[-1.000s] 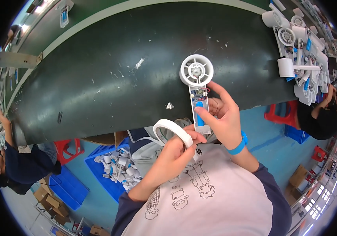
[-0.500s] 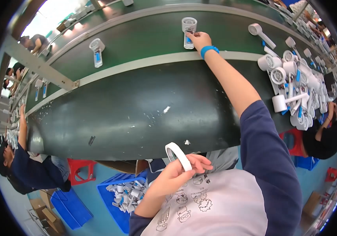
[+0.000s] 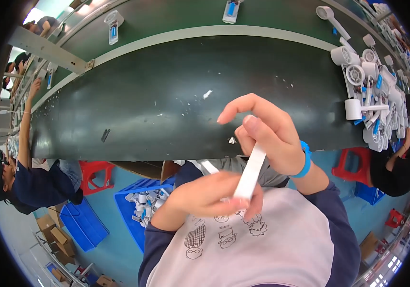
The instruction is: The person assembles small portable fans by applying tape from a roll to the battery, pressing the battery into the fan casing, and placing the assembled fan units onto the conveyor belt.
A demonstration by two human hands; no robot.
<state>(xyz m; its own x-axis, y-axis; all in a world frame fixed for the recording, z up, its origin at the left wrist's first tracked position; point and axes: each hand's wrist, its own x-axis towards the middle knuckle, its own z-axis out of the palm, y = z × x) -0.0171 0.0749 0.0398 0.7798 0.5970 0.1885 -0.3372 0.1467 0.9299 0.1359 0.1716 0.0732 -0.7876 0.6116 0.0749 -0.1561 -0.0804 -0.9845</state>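
Observation:
A white tape roll (image 3: 249,178) is held in front of my chest by my left hand (image 3: 210,193), whose fingers are curled around it. Its white band is seen nearly edge-on, and part of the ring is hidden behind the fingers. My right hand (image 3: 274,136), with a blue wristband, is just above the roll. Its index finger is stretched out and its thumb and other fingers are bent and apart. The band's upper end meets the right hand near the thumb; I cannot tell whether they touch or whether a strip is pulled loose.
Small white handheld fans (image 3: 113,27) with blue parts lie along the green conveyor (image 3: 176,16). Many more are piled (image 3: 370,91) at the right. White scraps lie on the dark worktable (image 3: 133,110). A blue crate (image 3: 119,203) of parts stands below. Co-workers sit on both sides.
My right hand has left the fan on the conveyor and come back to the tape roll. The roll has turned in my left hand. My view has tipped down, and that fan is partly out of frame.

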